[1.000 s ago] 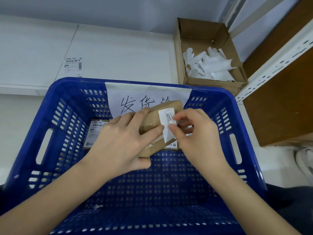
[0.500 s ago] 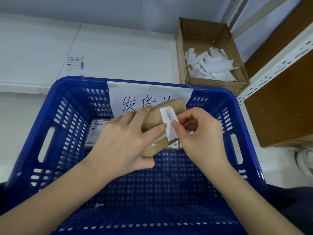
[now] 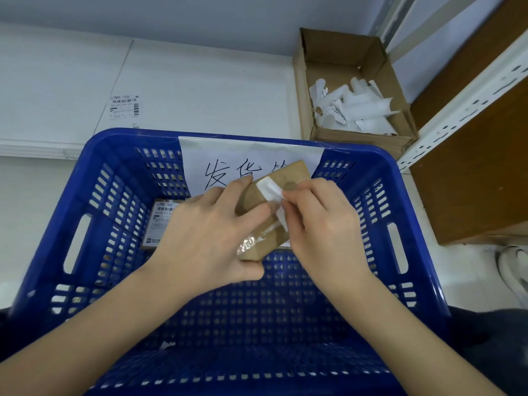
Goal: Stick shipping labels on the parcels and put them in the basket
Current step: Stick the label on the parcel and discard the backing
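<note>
1. A blue plastic basket (image 3: 94, 224) with slotted walls fills most of the view, seen from above.
2. A white paper sign (image 3: 228, 155) with handwritten characters hangs over the basket's far wall.
3. Both hands are held over the basket, close together, working on 1 small brown parcel (image 3: 288, 178).
4. The left hand (image 3: 205, 238) grips the parcel from the left side, fingers curled over its top and thumb under its near end. The parcel is lifted and tilted, clear of the basket floor.
5. The right hand (image 3: 323, 224) pinches a white label (image 3: 271, 192) between thumb and fingertips. The label's upper part lies against the top of the parcel, while its lower part bends away toward the right hand.
6. A strip of clear tape (image 3: 257, 238) shines along the near end of the parcel.
7. Another parcel (image 3: 160, 221) lies on the basket floor at the far left, its printed label facing up, partly hidden by the left hand.
8. Beyond the basket, on a white surface (image 3: 200, 81), lies 1 loose printed label (image 3: 124, 107).
9. An open cardboard box (image 3: 303, 81) at the upper right holds curled white paper scraps (image 3: 360, 107).
10. A white metal shelf upright (image 3: 468, 95) stands at the right edge.
</note>
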### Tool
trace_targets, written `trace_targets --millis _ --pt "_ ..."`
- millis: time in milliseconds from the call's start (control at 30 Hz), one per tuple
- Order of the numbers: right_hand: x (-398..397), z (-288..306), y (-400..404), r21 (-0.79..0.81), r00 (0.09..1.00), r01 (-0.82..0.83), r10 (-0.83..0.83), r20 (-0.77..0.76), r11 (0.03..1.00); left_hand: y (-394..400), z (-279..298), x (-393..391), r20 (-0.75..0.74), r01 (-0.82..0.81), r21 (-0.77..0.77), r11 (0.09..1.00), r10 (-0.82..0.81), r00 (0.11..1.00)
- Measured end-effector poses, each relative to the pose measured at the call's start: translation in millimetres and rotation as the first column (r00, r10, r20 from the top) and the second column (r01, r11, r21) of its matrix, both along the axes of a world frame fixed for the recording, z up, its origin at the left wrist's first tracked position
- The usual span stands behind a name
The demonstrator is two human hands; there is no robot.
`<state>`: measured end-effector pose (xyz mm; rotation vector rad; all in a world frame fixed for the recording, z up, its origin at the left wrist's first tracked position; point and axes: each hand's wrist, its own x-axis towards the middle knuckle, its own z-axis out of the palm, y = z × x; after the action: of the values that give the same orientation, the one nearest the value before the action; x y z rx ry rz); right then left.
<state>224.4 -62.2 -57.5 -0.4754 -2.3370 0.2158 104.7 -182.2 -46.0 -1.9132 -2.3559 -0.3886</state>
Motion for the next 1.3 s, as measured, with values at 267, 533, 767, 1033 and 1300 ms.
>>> trace_targets --millis 267,533,767,1033,1300 --pt "5.9 -4.4 14.5 0.101 0.998 -0.058 0.056 0.027 0.993 -1.9 1.1 -0.1 -0.01 -0.006 0.007 1.0 0.006 1.0" --pt "7.2 -1.9 12.5 -0.278 0.99 -0.122 0.136 0.031 0.953 -2.8 0.2 -5.9 -0.078 0.004 -0.023 1.0 -0.006 0.997" --pt "7.5 6.9 11.6 -0.521 0.999 -0.031 0.014 -0.036 0.853 -1.1 0.4 -3.5 -0.093 0.022 -0.013 1.0 -0.023 0.995" --pt "3.6 -0.3 3.7 -0.08 0.999 0.05 -0.05 -0.008 0.996 -2.3 -0.4 -1.1 -0.085 0.028 0.033 0.999 -0.025 0.996" --pt "4.7 7.5 4.3 -0.039 0.992 0.071 -0.066 0.104 0.997 0.6 -4.9 -2.7 -0.088 0.024 0.008 1.0 -0.024 0.996"
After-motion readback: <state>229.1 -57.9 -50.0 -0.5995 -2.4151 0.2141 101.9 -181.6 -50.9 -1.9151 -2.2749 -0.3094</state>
